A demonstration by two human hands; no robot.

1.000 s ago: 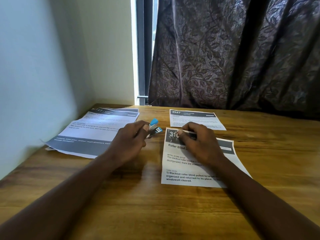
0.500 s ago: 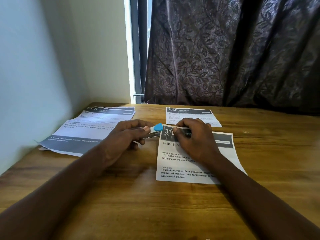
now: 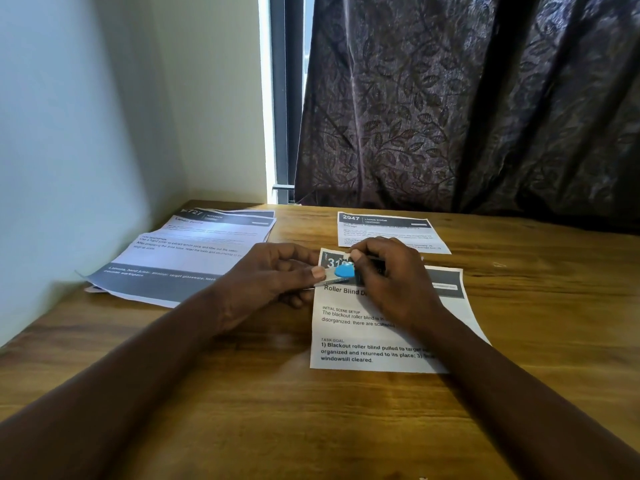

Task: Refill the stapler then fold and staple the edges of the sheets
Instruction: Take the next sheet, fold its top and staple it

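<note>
A printed sheet (image 3: 377,337) with a dark header lies in front of me on the wooden table (image 3: 242,393). My right hand (image 3: 391,282) presses on its top left part, fingertips pinching the folded top edge. My left hand (image 3: 266,282) grips a small stapler (image 3: 341,274) with a blue tip and metal body. The stapler's nose sits over the sheet's top left corner, touching my right thumb. Most of the stapler is hidden inside my left hand.
A stack of printed sheets (image 3: 187,254) lies at the left by the wall. Another folded sheet (image 3: 388,230) rests at the back, near the dark curtain (image 3: 467,105). The white wall (image 3: 69,150) borders the table on the left.
My left hand has carried the stapler to the right, from beside the sheet onto its top left corner. My right hand has stayed on the folded top edge.
</note>
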